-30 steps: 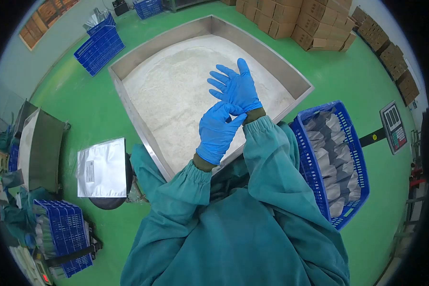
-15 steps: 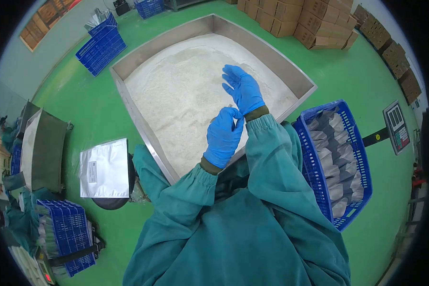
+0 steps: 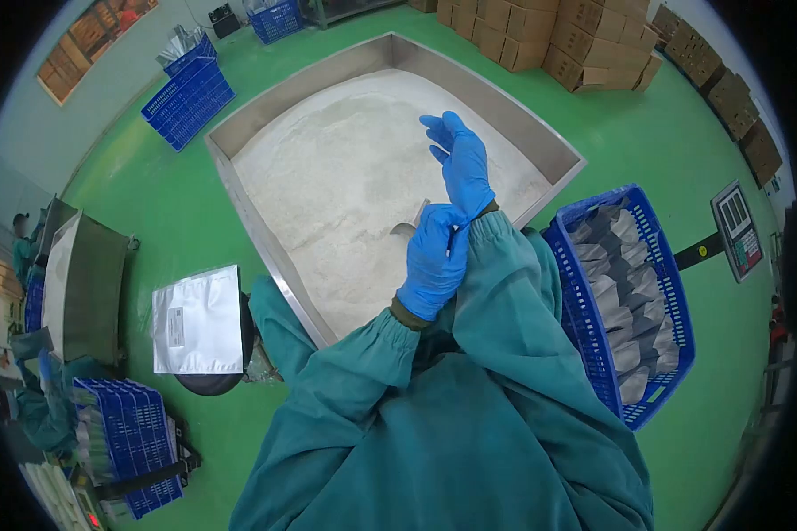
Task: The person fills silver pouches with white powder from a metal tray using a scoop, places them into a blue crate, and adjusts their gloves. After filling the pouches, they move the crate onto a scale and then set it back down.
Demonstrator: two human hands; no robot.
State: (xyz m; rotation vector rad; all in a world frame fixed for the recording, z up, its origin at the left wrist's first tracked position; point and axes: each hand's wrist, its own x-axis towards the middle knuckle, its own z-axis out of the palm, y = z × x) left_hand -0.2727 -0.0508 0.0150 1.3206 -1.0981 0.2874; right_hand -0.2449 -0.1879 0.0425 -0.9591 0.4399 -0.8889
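Note:
My left hand [image 3: 434, 265], in a blue glove, pinches the wrist cuff of the blue glove [image 3: 472, 181] on my other hand. Raised above the tray, my right hand [image 3: 459, 159] has its fingers stretched out and holds nothing. Beneath both hands, white powder [image 3: 336, 168] lies heaped in a large metal tray [image 3: 257, 212]. Partly hidden behind my left hand, a metal tool like a scoop [image 3: 406, 229] rests on the powder.
To the right, a blue crate [image 3: 584, 354] holds several silvery bags, beside a scale display [image 3: 737, 232]. Left of me, a silver labelled bag [image 3: 199, 323] lies on a dark round seat. Cardboard boxes [image 3: 593, 53] are stacked behind. Other people in green work at far left.
My left hand has shifted right and slightly down along the right glove's cuff. My right hand has turned more upright. More of the metal tool on the powder shows.

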